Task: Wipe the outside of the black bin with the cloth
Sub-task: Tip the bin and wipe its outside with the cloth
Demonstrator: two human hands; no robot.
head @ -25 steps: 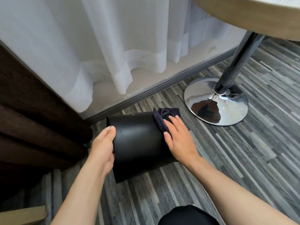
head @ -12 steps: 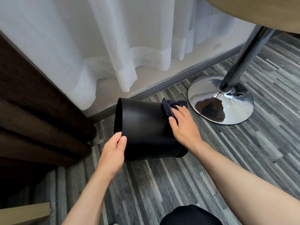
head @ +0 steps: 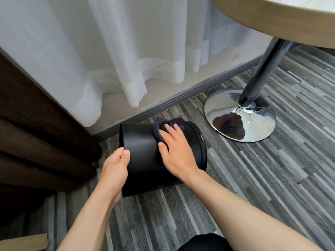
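Black bin lying on its side on the grey wood-plank floor, open mouth turned toward the left, ridged base toward the right, just in front of the grey skirting board. Left hand at the mouth edge, thumb laid on the outer wall, fingers curled out of sight around the rim: grip closed on the rim. Right hand spread flat across the upper curve of the wall near the base end, fingers extended, pressing a dark navy cloth against the surface; cloth bunched up beyond the fingertips and partly covered by the palm, so grip flat and open, holding nothing by clasping. Sheer white curtain hanging behind the bin, hem close above the skirting. Dark brown drape at far left. Chrome pedestal base of a round table standing on the floor to the right, near the bin's base end but apart from it. Both bare forearms reaching in from the bottom edge
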